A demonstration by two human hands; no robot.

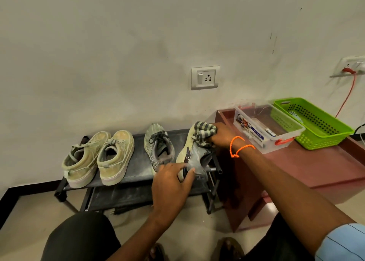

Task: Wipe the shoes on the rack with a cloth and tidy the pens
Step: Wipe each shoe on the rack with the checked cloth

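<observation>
Both hands busy: right [221,135] clutching cloth [204,131], left [173,178] gripping half-hidden shoe [194,152].

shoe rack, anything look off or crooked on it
One thing: the rightmost shoe is tipped on its side at the rack's right end, while the other three stand upright. It looks deliberate, though: the left hand grips its heel and the right hand presses a striped cloth on its toe.

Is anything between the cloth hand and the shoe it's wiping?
Nothing visible: the right hand presses the striped grey cloth straight onto the pale yellow-grey running shoe, which the left hand holds at the heel.
</observation>
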